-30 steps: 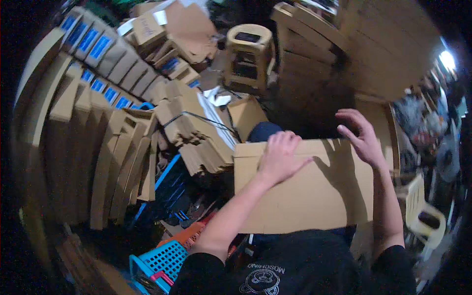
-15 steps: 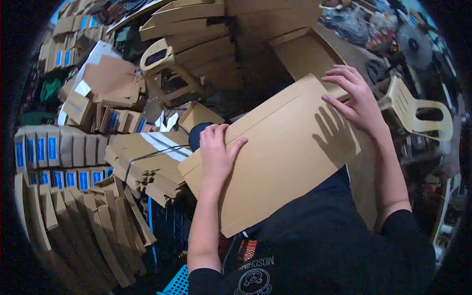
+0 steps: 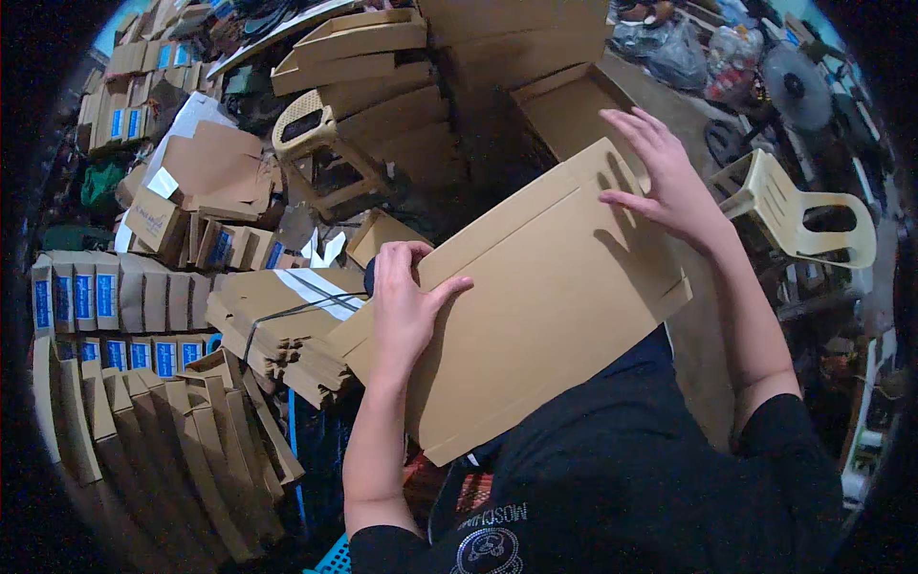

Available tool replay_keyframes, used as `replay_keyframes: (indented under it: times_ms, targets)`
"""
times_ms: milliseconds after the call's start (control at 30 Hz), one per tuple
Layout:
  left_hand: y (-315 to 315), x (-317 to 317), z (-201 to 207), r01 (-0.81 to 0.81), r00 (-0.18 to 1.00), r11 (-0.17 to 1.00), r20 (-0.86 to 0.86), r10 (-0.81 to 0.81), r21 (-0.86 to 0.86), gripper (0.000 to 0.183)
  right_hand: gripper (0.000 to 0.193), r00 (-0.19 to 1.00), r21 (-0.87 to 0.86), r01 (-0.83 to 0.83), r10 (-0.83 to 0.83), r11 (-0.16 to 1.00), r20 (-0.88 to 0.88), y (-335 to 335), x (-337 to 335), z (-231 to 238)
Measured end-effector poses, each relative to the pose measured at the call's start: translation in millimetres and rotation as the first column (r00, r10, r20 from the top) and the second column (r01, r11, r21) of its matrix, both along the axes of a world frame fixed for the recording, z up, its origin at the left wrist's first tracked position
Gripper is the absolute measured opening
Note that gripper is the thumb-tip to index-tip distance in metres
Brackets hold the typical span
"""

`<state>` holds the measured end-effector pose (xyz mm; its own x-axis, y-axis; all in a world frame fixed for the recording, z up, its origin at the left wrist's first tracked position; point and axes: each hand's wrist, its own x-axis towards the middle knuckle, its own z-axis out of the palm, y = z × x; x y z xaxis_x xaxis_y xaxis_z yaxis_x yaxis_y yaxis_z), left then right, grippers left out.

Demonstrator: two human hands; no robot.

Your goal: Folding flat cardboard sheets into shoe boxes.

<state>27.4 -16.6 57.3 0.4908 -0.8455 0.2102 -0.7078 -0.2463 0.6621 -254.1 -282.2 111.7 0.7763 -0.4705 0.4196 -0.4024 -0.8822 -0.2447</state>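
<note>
A flat brown cardboard sheet [image 3: 535, 297] with crease lines and cut corner flaps lies slanted across my lap. My left hand [image 3: 406, 292] grips its left side, fingers curled over the far edge and thumb lying on top. Over the far right corner is my right hand [image 3: 660, 177], open, its fingers spread and thumb pointing left. Its shadow falls on the sheet close below it; whether the palm touches the edge I cannot tell.
Left of me lies a strapped bundle of flat cardboard [image 3: 277, 311]. Folded cardboard pieces [image 3: 182, 430] stand in rows at the lower left. A plastic stool [image 3: 325, 153] is ahead, a cream plastic chair [image 3: 803, 210] at right, and an open cardboard box [image 3: 574, 105] beyond the sheet.
My right hand has moved slightly left and up, its shadow now nearer to it. My left hand has shifted a little left, with the sheet moving slightly left too.
</note>
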Motion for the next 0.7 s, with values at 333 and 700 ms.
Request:
replay_keyframes:
  times_ms: [333,700]
  targets:
    - [13.9,-4.5,13.1,0.112,0.98,0.993,0.168,-0.105,-0.031,0.062,0.052,0.917,-0.05,-0.329,0.307,0.943,-0.256,-2.8,67.2,-20.7]
    - [19.0,-15.3,49.3,0.078,0.967,0.99,0.251,-0.046,-0.118,0.054,0.052,0.932,-0.105,-0.361,0.363,0.926,-0.001,31.9,52.2,17.5]
